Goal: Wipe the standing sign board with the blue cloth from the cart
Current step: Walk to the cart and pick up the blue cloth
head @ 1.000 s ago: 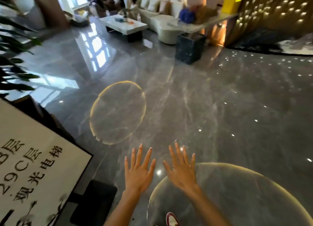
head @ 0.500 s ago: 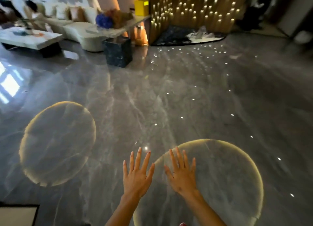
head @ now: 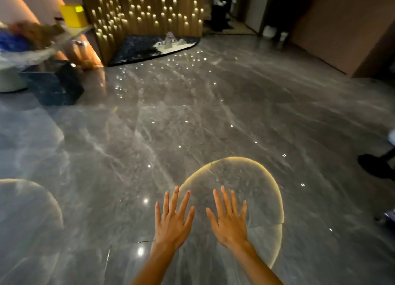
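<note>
Sign board, cart and blue cloth weren't in shot at all. Left hand [head: 171, 222] and right hand [head: 229, 222] were held out flat over the grey floor [head: 192, 118], fingers spread, holding nothing, so I'd guess the cloth hadn't been fetched yet.

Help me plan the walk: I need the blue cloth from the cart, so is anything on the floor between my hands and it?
Cannot tell: neither the cart nor the cloth is in view. Left hand and right hand are open and empty over bare grey floor; the dark stone block sits off to the left.
</note>
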Action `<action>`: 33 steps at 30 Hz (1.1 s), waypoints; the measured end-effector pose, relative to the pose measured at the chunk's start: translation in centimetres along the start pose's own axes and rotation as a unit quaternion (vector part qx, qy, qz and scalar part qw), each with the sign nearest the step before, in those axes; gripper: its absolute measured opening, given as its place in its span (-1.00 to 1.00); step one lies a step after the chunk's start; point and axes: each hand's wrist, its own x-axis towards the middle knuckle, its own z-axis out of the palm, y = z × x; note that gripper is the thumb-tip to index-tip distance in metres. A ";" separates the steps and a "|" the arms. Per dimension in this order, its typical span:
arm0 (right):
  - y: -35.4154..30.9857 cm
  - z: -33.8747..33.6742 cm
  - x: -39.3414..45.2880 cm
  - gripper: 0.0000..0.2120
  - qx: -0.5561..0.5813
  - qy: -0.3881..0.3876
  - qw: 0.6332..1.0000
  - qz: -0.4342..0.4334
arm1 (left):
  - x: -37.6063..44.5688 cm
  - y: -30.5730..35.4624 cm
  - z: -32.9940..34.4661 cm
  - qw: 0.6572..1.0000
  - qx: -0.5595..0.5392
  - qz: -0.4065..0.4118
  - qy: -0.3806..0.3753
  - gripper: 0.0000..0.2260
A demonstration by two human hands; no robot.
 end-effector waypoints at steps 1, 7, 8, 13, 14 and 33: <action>1.3 -0.3 -0.4 -0.36 0.007 0.002 1.000 0.014 | 0.3 1.4 0.3 1.000 0.001 0.013 -0.004 -0.47; 10.3 -2.7 -3.1 -0.36 0.029 0.030 0.994 0.106 | 1.6 11.4 2.0 0.995 0.000 0.092 -0.025 -0.47; 11.8 -3.0 -3.6 -0.36 0.028 0.033 0.992 0.121 | 1.6 13.1 2.1 0.994 0.005 0.106 -0.028 -0.47; 19.5 -4.0 -6.6 -0.35 0.051 0.045 0.980 0.187 | 1.0 21.6 3.2 0.984 0.012 0.176 -0.026 -0.42; 21.1 -4.2 -7.3 -0.35 0.052 0.050 0.977 0.200 | 0.8 23.3 3.5 0.982 0.006 0.189 -0.026 -0.40; 40.6 -6.6 -20.2 -0.37 0.064 0.117 0.875 0.466 | -1.1 48.6 12.5 0.889 0.016 0.448 -0.093 -0.49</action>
